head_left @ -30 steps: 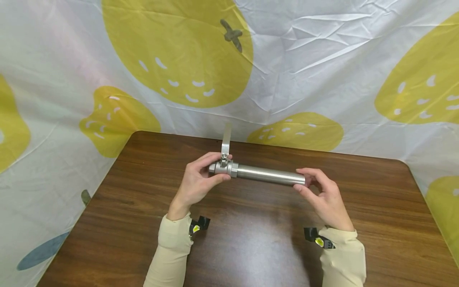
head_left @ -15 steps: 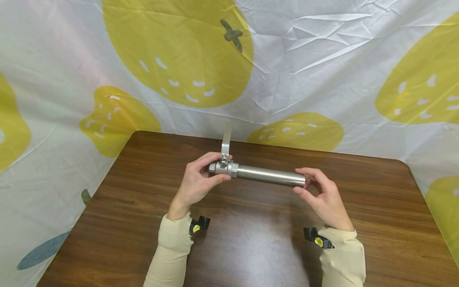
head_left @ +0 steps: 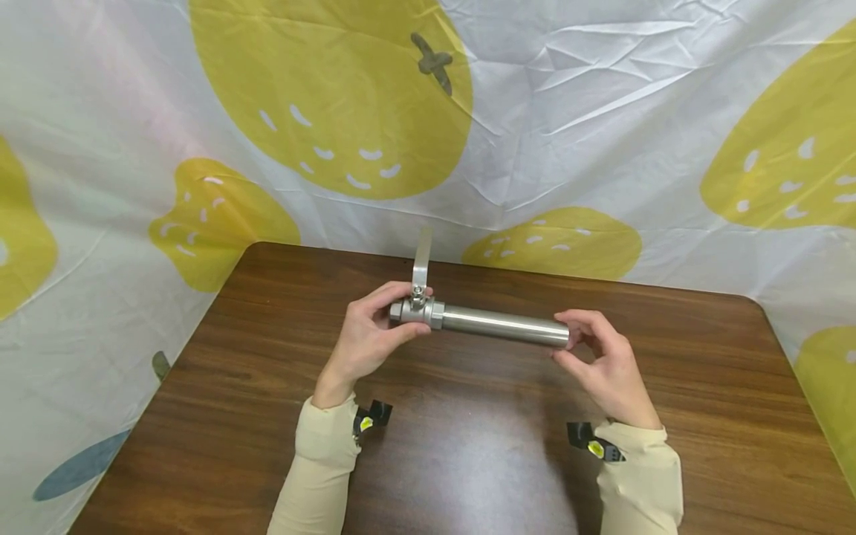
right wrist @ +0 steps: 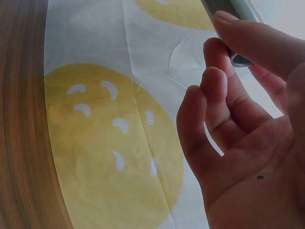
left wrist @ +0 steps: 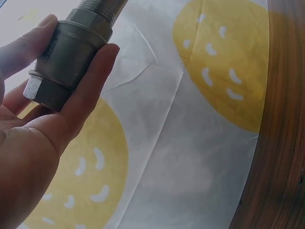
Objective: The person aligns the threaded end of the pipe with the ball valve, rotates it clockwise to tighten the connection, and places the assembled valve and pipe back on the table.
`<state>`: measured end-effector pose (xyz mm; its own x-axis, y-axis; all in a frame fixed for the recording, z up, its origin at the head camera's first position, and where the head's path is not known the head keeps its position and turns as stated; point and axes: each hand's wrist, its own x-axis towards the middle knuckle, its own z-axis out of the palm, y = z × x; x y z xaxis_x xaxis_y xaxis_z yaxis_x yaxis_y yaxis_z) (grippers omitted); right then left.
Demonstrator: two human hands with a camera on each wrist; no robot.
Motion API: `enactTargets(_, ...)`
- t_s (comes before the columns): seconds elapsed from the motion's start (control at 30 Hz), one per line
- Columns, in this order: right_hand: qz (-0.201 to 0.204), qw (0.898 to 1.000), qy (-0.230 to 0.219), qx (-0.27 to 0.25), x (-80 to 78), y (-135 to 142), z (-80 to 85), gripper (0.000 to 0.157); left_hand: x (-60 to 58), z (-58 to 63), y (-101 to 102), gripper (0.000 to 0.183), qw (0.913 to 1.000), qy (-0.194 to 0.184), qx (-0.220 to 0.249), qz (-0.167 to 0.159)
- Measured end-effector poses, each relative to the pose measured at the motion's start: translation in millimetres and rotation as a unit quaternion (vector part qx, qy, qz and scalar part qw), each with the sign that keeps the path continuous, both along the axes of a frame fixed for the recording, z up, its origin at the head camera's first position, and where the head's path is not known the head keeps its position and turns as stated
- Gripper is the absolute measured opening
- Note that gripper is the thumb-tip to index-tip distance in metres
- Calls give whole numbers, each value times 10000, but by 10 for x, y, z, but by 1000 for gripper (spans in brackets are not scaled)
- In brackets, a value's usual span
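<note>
A steel ball valve [head_left: 417,315] with a flat lever handle [head_left: 422,260] is joined to a smooth metal pipe [head_left: 498,325]. My left hand [head_left: 364,342] holds the valve body between thumb and fingers, and the lever points away toward the back. In the left wrist view, threads [left wrist: 97,5] show where the pipe meets the valve's hex collar. At the pipe's free end, my right hand [head_left: 607,360] pinches the tube with curled fingers and thumb. The right wrist view shows the thumb lying along the pipe end [right wrist: 238,12], with other fingers curled near it.
A brown wood-grain table [head_left: 468,446] lies beneath both hands. White cloth [head_left: 575,89] printed with yellow fruit hangs along its back and left side. Black straps with small devices [head_left: 595,446] sit at both sleeve cuffs.
The right thumb and fingers have shifted slightly around the pipe's free end. The left hand keeps its hold on the valve, and the lever's angle looks the same.
</note>
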<state>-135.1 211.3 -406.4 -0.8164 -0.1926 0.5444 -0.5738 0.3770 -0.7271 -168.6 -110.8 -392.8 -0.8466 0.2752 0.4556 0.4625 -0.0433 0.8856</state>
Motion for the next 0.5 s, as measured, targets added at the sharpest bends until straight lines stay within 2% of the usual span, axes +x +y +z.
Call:
enactTargets(0.2,3,9999,-109,-51,-13,-5,-4,52,-4,-1,0,46,10000,-3,23,28)
enactTargets(0.5,-5,9999,5,-100,-19,-18,-14,53,2,5,-6,47,10000,-32,38,16)
